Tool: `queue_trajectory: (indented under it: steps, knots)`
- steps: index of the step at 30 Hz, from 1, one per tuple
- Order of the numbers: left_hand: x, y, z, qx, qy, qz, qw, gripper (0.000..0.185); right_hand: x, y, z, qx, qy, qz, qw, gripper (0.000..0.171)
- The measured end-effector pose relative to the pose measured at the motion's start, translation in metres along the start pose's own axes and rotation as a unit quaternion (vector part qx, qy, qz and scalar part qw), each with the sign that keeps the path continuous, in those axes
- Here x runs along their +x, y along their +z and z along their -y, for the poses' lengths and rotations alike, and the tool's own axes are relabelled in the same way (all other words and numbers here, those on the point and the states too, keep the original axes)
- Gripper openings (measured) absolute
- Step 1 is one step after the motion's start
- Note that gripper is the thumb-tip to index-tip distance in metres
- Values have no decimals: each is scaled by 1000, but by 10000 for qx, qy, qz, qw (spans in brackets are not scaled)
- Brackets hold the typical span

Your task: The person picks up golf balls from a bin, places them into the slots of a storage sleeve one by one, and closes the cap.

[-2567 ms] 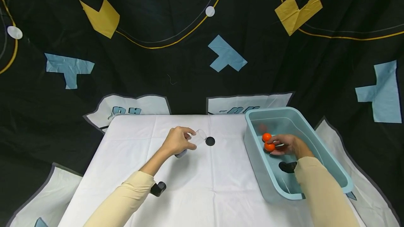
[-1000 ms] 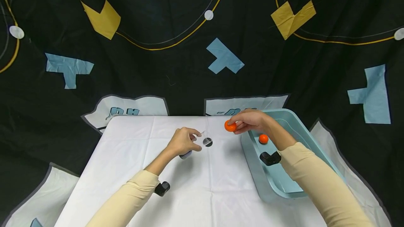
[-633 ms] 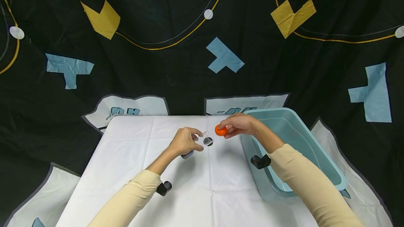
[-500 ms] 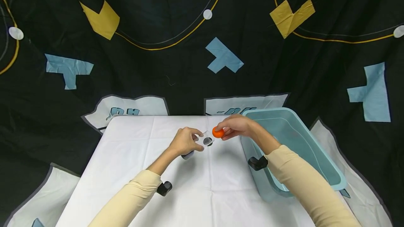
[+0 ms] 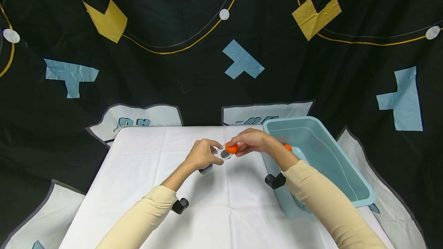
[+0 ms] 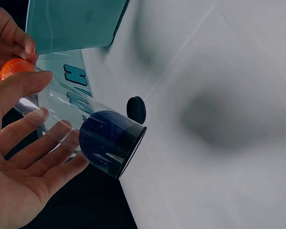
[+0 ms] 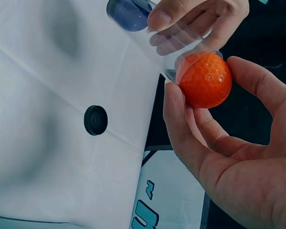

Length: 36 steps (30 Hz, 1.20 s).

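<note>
My left hand (image 5: 205, 155) grips a clear plastic tube (image 6: 66, 102), held tilted above the table. At the tube's far end sits a dark blue ball (image 6: 107, 136), also visible in the right wrist view. With fingertips and thumb my right hand (image 5: 250, 141) holds an orange dimpled golf ball (image 7: 206, 81) at the tube's open mouth. The ball's near edge appears to be just within the rim. A round black cap (image 7: 96, 120) lies on the table below the tube; in the head view it shows through the clear wall.
A light blue plastic bin (image 5: 346, 164) stands on the right of the white-covered table (image 5: 194, 218), below my right forearm. Another orange ball (image 5: 287, 147) shows in it, partly hidden by the arm. A black curtain (image 5: 155, 83) hangs behind the table.
My right hand has lifted an orange golf ball out of the bin and carried it left to the tube's mouth. My left hand has stayed nearly still with the tube.
</note>
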State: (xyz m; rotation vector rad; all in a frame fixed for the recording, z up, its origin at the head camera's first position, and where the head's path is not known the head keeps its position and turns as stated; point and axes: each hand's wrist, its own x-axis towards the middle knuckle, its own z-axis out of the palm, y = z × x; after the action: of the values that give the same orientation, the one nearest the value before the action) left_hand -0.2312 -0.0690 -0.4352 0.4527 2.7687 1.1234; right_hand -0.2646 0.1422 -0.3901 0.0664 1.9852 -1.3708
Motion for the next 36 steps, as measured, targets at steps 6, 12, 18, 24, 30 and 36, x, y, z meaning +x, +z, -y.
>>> queue_trajectory:
  steps: [6,12,18,24,30,36]
  knots:
    - [-1,-1,-2,107,-33,32,9999,38,2,2,-1,-62,-24,89,9999,38]
    - [-1,-4,-1,176,-4,52,9998,40,1,0,-3,-14,-28,93,10000,34]
    - [-2,-3,2,71,-55,-18,10000,40,-5,-7,-2,-9,32,-147,9999,41]
    - [-4,-3,7,84,-31,-66,9999,40,-15,-27,-1,-54,-41,-390,9992,42]
    - [-5,-4,11,54,-21,-126,9999,39,-29,-60,-2,-3,-37,-568,9984,49]
    - [-5,-5,13,-25,-37,-150,9999,38,-39,-94,-5,168,152,-783,9967,52]
